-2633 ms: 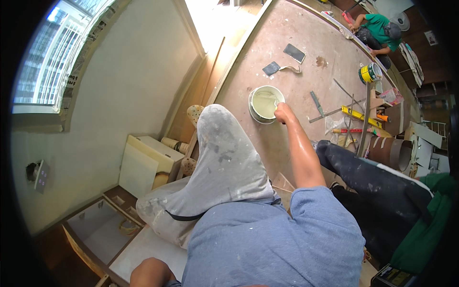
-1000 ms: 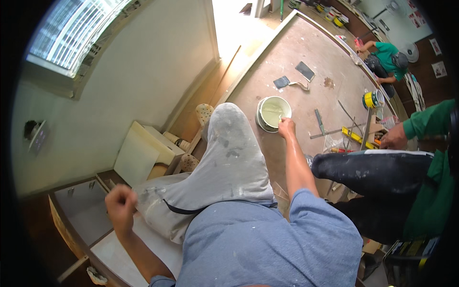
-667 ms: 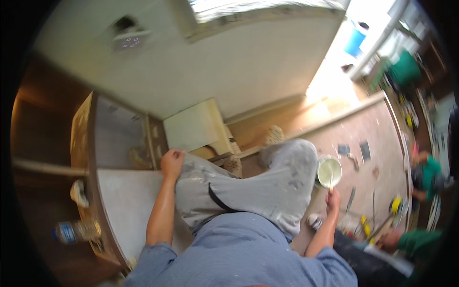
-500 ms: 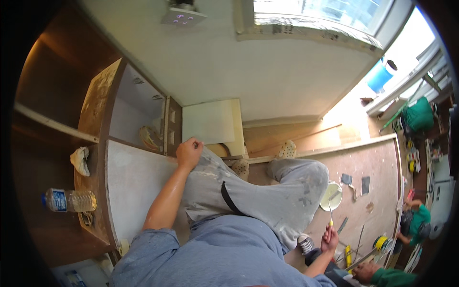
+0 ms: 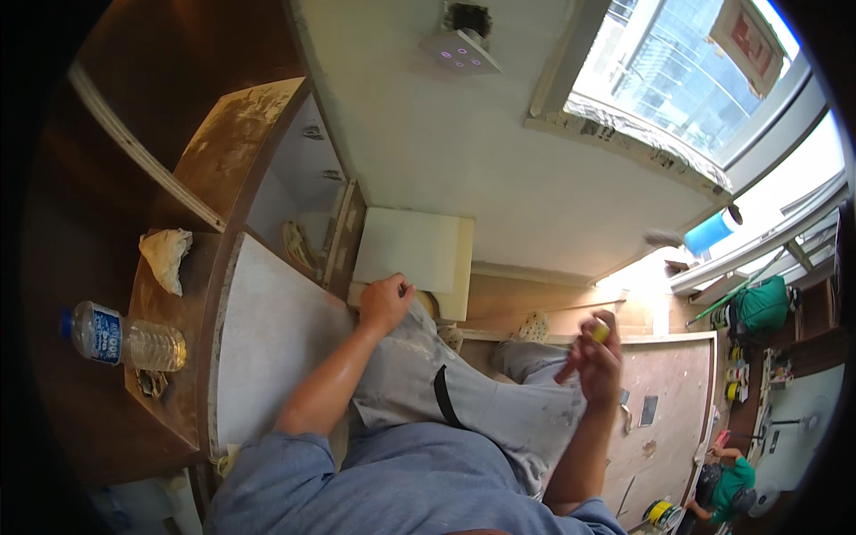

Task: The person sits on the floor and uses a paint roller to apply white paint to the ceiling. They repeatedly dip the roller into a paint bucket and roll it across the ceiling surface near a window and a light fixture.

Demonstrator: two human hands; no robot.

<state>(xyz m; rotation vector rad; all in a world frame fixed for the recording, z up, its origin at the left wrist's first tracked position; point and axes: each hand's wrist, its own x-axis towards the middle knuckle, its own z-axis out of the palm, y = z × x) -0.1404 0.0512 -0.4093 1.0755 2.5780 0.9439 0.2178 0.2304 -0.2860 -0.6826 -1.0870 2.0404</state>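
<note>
My right hand (image 5: 596, 361) is raised in front of my right knee, its fingers wrapped round the yellow handle (image 5: 600, 333) of a small paint roller. Motion blurs the hand. Beyond it, the roller's grey head (image 5: 664, 238) is up against the lower right of the pale wall (image 5: 428, 169); its thin rod is hardly visible. My left hand (image 5: 387, 304) is curled closed over my left knee, next to the white and cream boards (image 5: 406, 241). A small dark spot shows between its fingers, and I cannot make out what it is. The white bucket is hidden from view.
A switch panel (image 5: 462, 52) hangs off the wall by a dark hole. Left, a cabinet ledge carries a plastic bottle (image 5: 107, 334) and a crumpled lump (image 5: 167, 259). A window (image 5: 678, 80) is upper right. At far right a person in green (image 5: 733, 486) works near tape rolls (image 5: 662, 514).
My right hand has lifted the roller out of the white bucket and swung it forward to the wall. The view has shifted; my left hand still rests at the knee.
</note>
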